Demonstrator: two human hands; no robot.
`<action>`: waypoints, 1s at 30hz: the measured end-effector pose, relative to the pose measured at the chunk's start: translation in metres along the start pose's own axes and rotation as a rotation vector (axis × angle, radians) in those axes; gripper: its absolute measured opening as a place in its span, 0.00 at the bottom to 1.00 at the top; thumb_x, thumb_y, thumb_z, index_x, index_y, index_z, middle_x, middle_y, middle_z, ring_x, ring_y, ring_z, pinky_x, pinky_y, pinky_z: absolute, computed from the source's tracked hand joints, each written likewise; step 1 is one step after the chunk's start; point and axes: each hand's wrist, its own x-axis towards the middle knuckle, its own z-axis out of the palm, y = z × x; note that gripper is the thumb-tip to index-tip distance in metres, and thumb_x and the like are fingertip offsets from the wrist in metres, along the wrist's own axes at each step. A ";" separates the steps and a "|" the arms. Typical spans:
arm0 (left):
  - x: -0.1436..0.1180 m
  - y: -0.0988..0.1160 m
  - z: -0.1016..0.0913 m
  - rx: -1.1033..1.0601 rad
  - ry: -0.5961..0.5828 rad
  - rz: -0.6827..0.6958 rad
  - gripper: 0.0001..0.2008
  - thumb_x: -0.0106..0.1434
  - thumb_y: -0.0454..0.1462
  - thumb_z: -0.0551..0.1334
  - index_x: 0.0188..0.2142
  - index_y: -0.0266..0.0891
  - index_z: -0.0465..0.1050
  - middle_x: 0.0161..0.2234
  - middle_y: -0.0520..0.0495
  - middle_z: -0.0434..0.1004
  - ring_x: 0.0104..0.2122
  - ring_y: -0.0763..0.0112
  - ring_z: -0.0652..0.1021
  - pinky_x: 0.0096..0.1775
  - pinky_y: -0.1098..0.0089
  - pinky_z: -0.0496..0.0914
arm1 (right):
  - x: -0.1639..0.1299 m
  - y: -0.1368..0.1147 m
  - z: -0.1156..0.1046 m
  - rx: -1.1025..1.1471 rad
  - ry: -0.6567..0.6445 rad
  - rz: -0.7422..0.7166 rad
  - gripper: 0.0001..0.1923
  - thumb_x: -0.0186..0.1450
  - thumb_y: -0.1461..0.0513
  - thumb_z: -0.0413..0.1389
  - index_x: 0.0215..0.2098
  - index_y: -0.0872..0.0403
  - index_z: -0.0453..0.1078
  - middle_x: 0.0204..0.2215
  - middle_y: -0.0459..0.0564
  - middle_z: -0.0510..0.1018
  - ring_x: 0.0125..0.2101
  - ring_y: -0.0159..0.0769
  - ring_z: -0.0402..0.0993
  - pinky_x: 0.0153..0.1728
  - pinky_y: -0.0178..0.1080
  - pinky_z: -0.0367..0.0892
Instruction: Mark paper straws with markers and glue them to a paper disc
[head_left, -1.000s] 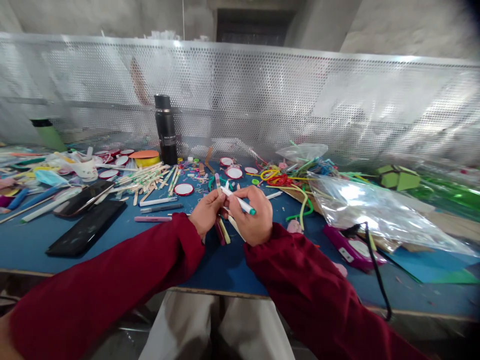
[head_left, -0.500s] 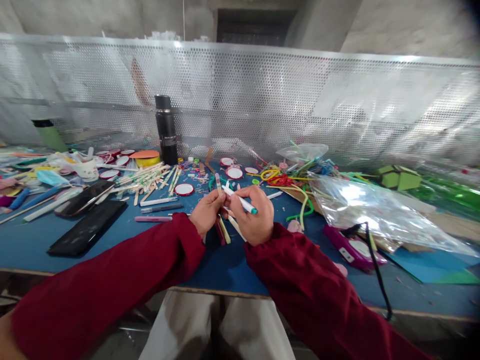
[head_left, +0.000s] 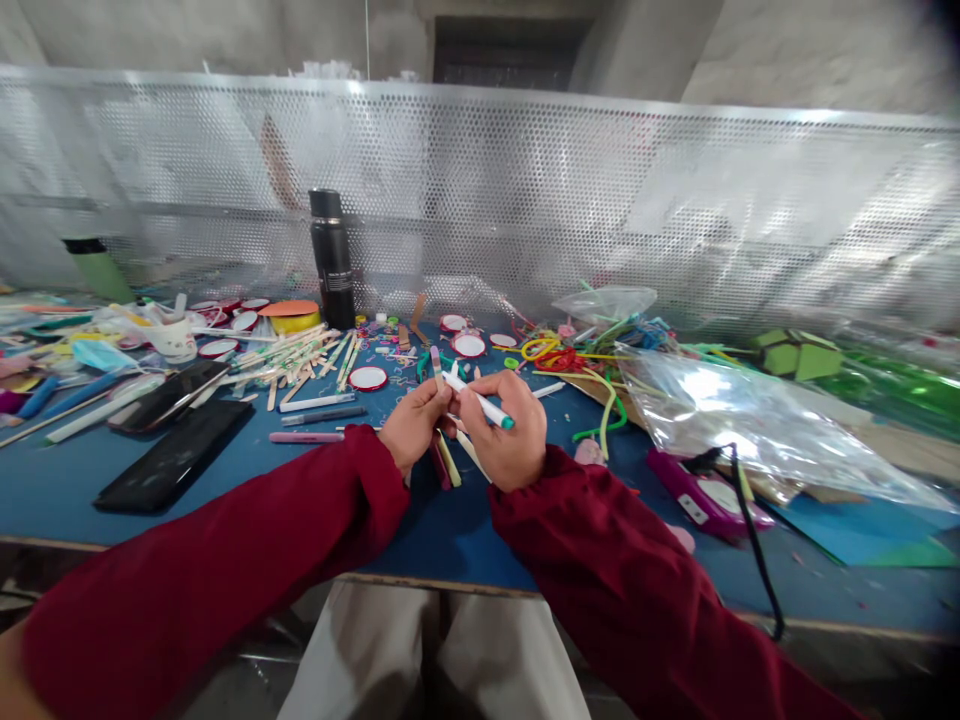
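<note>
My left hand [head_left: 414,424] pinches a craft stick [head_left: 436,366] that stands up from the fingers, its upper end tinted pinkish. My right hand [head_left: 516,432] grips a white marker [head_left: 495,412] with a green end. The marker's other end meets the stick closely, though fingers hide whether it touches. Beneath both hands, several coloured sticks [head_left: 450,466] lie on the blue table [head_left: 450,545]. Left of my left hand rest a pink pen [head_left: 306,438], a grey pen [head_left: 324,415] and a white marker with a blue end [head_left: 316,402].
A black bottle [head_left: 332,262] stands by the perforated metal screen [head_left: 495,200]. A heap of craft sticks [head_left: 300,362], a black phone-like slab [head_left: 174,458] and a paper cup [head_left: 174,340] lie left. On the right are a clear plastic bag [head_left: 720,400] and a purple device [head_left: 701,497] with a black cable.
</note>
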 end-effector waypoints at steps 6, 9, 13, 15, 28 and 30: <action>-0.001 0.000 0.001 0.010 0.006 -0.006 0.20 0.61 0.52 0.64 0.35 0.37 0.68 0.25 0.54 0.68 0.21 0.79 0.69 0.22 0.76 0.54 | 0.001 0.000 0.001 0.010 -0.020 -0.024 0.05 0.66 0.60 0.57 0.31 0.50 0.67 0.28 0.46 0.77 0.33 0.37 0.74 0.37 0.40 0.67; -0.001 0.000 0.000 -0.006 -0.005 -0.007 0.19 0.61 0.52 0.64 0.36 0.38 0.69 0.26 0.53 0.70 0.21 0.78 0.70 0.22 0.76 0.53 | 0.001 0.000 0.000 -0.015 -0.004 0.000 0.05 0.66 0.60 0.57 0.31 0.50 0.67 0.28 0.46 0.77 0.32 0.37 0.74 0.35 0.40 0.67; 0.000 0.001 0.000 -0.004 0.006 -0.006 0.19 0.61 0.52 0.64 0.37 0.38 0.69 0.25 0.53 0.69 0.21 0.78 0.70 0.21 0.76 0.53 | 0.001 -0.001 -0.001 -0.002 0.016 0.002 0.04 0.66 0.60 0.57 0.32 0.50 0.67 0.28 0.46 0.77 0.31 0.36 0.74 0.35 0.40 0.67; 0.000 0.000 0.000 -0.001 0.007 -0.006 0.19 0.61 0.52 0.64 0.37 0.38 0.69 0.25 0.54 0.69 0.20 0.78 0.69 0.21 0.76 0.53 | 0.000 -0.001 0.000 0.012 0.008 -0.010 0.04 0.66 0.60 0.57 0.32 0.50 0.67 0.28 0.46 0.77 0.32 0.37 0.74 0.36 0.40 0.67; -0.001 0.002 0.001 0.006 0.004 -0.016 0.20 0.61 0.52 0.64 0.37 0.38 0.69 0.25 0.54 0.69 0.21 0.78 0.70 0.22 0.76 0.54 | 0.000 -0.001 0.001 0.028 0.003 0.015 0.05 0.66 0.60 0.57 0.32 0.50 0.68 0.29 0.46 0.78 0.32 0.37 0.75 0.35 0.40 0.68; -0.002 0.002 0.002 0.008 0.010 -0.016 0.20 0.61 0.52 0.65 0.37 0.37 0.69 0.25 0.54 0.68 0.21 0.78 0.69 0.22 0.76 0.54 | 0.000 -0.001 0.001 0.028 -0.013 0.007 0.05 0.66 0.59 0.57 0.32 0.50 0.68 0.29 0.46 0.78 0.33 0.37 0.75 0.36 0.40 0.68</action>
